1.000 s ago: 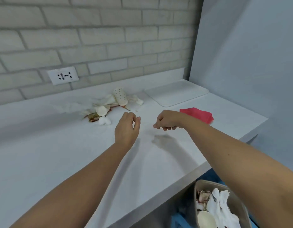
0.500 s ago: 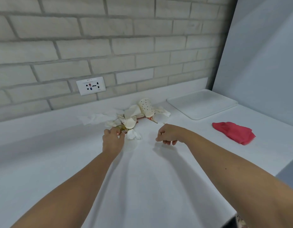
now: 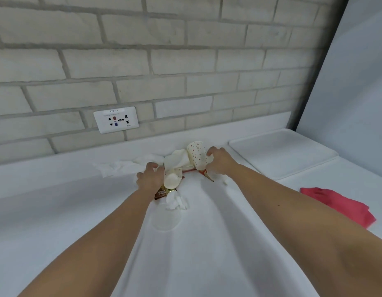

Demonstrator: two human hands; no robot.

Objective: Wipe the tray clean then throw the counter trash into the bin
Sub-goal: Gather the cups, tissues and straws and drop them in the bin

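Observation:
A pile of trash lies on the white counter (image 3: 57,221) near the back wall: a dotted paper cup (image 3: 196,154) on its side, crumpled white tissues (image 3: 119,167), a small white cup (image 3: 171,181) and shiny wrappers (image 3: 162,192). My left hand (image 3: 150,179) curls around the left side of the pile at the small cup. My right hand (image 3: 219,160) grips the dotted cup from the right. The white tray (image 3: 282,153) lies bare at the back right corner. The bin is out of view.
A red cloth (image 3: 340,205) lies crumpled on the counter at the right, in front of the tray. A wall socket (image 3: 116,120) sits in the brick wall behind the pile. A grey panel (image 3: 357,82) closes off the right side.
Both hands have reached forward into the trash pile and closed around it. The view has swung left and nearer, so the bin has dropped out of sight.

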